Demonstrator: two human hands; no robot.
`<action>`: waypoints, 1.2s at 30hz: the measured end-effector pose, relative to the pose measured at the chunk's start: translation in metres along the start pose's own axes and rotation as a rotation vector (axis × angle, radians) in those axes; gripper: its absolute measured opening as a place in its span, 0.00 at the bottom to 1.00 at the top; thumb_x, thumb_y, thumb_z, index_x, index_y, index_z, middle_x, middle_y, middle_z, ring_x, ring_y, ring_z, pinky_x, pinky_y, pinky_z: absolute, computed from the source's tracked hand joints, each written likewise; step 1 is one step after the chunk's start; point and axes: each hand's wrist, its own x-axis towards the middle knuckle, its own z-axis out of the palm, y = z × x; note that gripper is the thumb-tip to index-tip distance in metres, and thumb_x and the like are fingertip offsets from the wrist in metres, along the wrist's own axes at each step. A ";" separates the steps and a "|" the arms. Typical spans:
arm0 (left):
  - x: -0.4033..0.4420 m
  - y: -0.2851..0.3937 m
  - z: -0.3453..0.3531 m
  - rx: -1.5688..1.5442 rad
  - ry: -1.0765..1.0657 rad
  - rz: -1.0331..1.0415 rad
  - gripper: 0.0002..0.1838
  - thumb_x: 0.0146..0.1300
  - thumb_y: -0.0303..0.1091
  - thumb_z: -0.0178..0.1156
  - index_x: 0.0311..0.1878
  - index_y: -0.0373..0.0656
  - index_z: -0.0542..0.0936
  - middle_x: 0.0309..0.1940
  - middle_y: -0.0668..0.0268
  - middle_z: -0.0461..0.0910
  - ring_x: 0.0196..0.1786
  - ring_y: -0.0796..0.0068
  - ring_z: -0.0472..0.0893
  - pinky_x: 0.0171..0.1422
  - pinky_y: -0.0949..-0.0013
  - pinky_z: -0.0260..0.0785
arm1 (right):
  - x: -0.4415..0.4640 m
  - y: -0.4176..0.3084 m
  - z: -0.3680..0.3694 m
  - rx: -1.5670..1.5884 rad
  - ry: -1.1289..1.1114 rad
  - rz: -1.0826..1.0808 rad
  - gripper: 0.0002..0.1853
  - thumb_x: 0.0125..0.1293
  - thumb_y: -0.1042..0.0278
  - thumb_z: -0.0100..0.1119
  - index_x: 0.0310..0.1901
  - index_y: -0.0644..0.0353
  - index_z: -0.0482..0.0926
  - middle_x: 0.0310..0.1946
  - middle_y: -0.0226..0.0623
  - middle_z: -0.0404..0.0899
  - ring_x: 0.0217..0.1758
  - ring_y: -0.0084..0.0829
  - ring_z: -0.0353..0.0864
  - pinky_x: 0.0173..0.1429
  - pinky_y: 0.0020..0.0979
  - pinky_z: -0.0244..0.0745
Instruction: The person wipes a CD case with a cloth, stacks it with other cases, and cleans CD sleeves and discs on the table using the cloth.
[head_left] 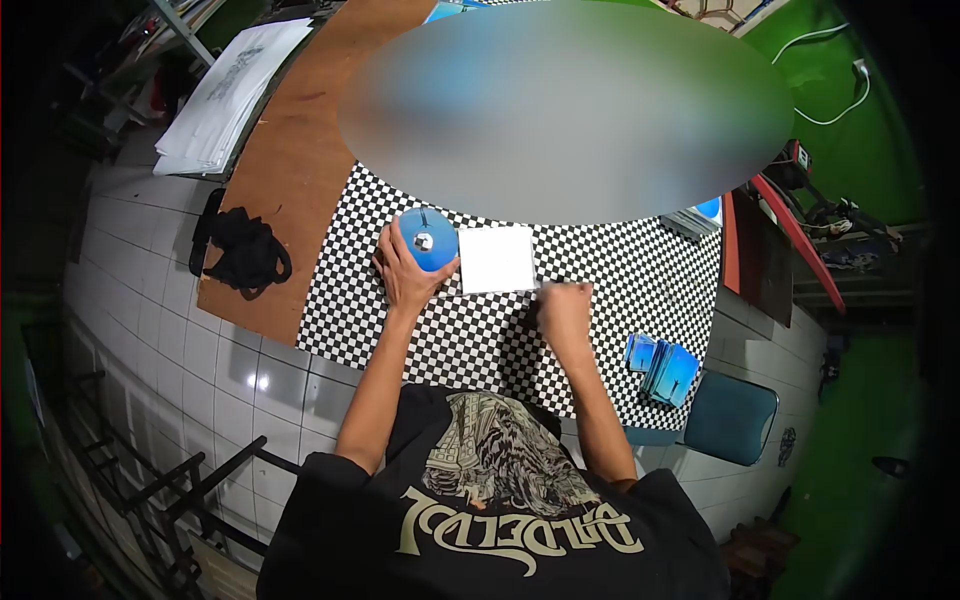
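A blue disc (432, 252) lies at the left part of an open case, on the checkered cloth (470, 345). My left hand (402, 274) is on the disc, its fingers and thumb spread around the disc's left and lower edges. To the right of the disc is the case's other half (497, 260), with a plain white face. My right hand (566, 308) is just right of that white half, above the cloth, with its fingers curled in and blurred; whether anything is in them is hidden.
Stacks of blue-printed cases (671, 374) and smaller blue cards (640, 352) sit at the right front. More cases (692, 222) lie at the back right. A black cloth item (245, 252) is on the brown board at left. A blurred oval covers the back.
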 end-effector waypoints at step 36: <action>0.010 0.005 -0.001 -0.010 0.002 0.021 0.73 0.41 0.81 0.72 0.82 0.44 0.53 0.73 0.51 0.59 0.75 0.49 0.65 0.75 0.34 0.54 | 0.104 -0.051 0.087 0.103 0.634 -0.429 0.13 0.59 0.70 0.64 0.47 0.54 0.85 0.51 0.32 0.82 0.65 0.40 0.74 0.69 0.47 0.64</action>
